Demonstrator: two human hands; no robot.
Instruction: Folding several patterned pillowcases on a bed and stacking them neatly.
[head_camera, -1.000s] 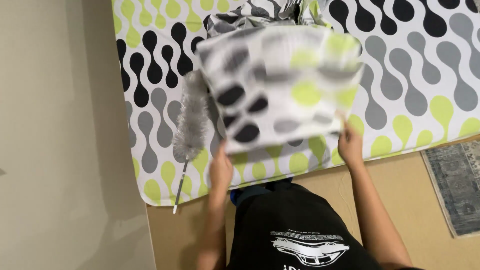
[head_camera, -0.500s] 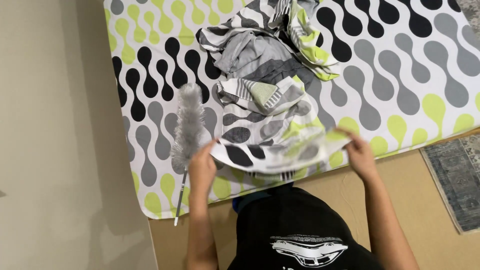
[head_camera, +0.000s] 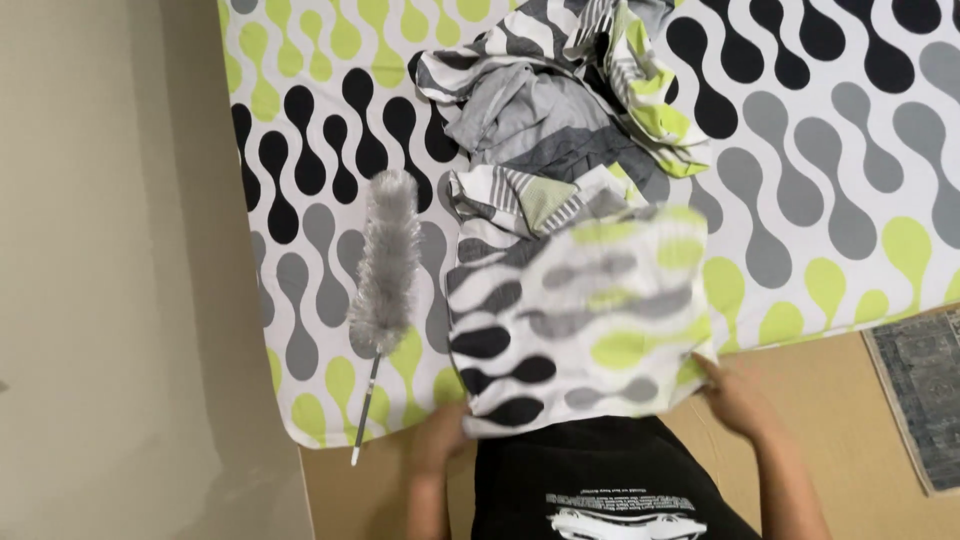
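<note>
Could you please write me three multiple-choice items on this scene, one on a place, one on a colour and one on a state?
1. Where does the duster lie?
A. on the bed, left of the patterned cloth
B. on the rug
C. on the floor

2. Which colours mark the bedsheet?
A. red and blue
B. black, grey, green on white
C. plain brown

3. How is the patterned cloth held?
A. by one hand only
B. by neither hand
C. by both hands at its near edge

Answers: 1 A, it rests on the sheet beside the cloth. 2 B, the blobs show these. 3 C, the left hand and right hand grip its near corners.
</note>
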